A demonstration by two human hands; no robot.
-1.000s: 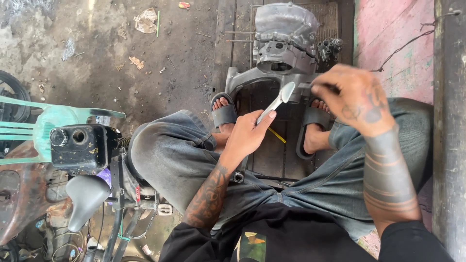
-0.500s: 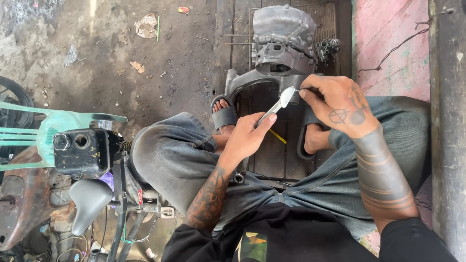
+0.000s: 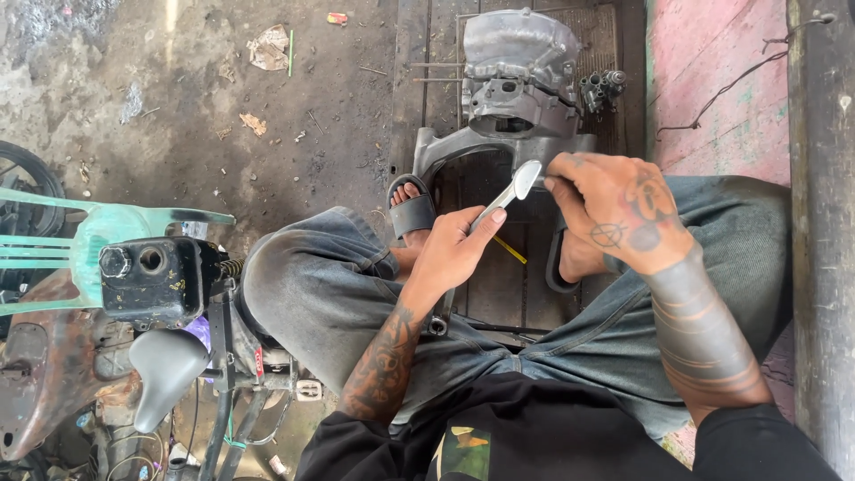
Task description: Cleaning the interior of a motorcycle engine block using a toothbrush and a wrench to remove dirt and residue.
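- Your left hand (image 3: 454,254) has its grip clamped on the handle end of the spoon-shaped metal tool (image 3: 509,194). It sits between thumb and fingers and angles up to the right, above your knees and just in front of the engine casing (image 3: 517,71). Only the fingertips pinch it, so a push along the handle could slide it out of your hand.
- Your right hand (image 3: 619,214) has its fingertips together on the rounded end of the tool. If that end has a burr or a sharp edge, rubbing along it could nick a finger.
- Your sandalled foot (image 3: 411,209) rests directly below the tool. Dropped, the tool would likely land on bare toes or on the metal floor plate (image 3: 499,285).
- The casing stands just beyond your feet, with thin rods sticking out of it. A sudden slip forward could drive your knuckles into them.
- The black engine block (image 3: 156,281) sits close by your left knee and could catch your elbow.
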